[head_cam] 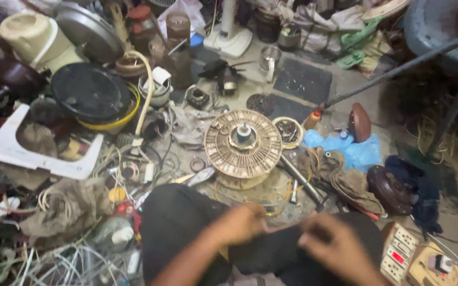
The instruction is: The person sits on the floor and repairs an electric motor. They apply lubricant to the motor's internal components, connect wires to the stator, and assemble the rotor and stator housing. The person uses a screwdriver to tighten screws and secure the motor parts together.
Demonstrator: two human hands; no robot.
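While seated over cluttered floor (314, 79), head view: left hand (239, 225) and right hand (335, 246) met low above dark lap, blurred. Fingers curled around something small between them; cannot tell what, nor whether truly gripped. Round wound fan stator (243, 143) lay on floor just ahead, untouched, beside small ring of parts (288, 131), metal rod (300, 180), blue bag (356, 151). Judged: stator opened, reassembly not begun.
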